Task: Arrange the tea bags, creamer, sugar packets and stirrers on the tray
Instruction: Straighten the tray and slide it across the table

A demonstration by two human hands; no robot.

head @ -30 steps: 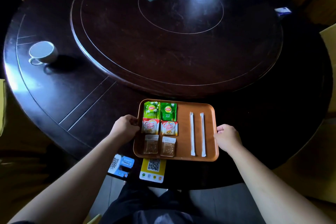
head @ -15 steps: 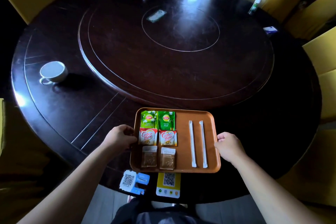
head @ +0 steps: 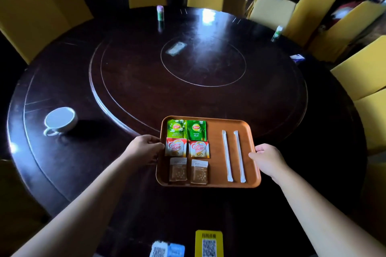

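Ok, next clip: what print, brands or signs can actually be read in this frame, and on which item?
"Lipton": left tea bag
"Lipton": right tea bag
"Coffee mate": left creamer packet
"Coffee mate": right creamer packet
Sugar packets: header print too blurred to read.
Yellow QR sticker: QR code; heading characters too small to read.
Blue and white QR sticker: QR code, no legible words.
Stirrers: no print visible.

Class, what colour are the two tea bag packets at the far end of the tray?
Green tea bag packets, each with a yellow-and-red logo; seen in the head view.
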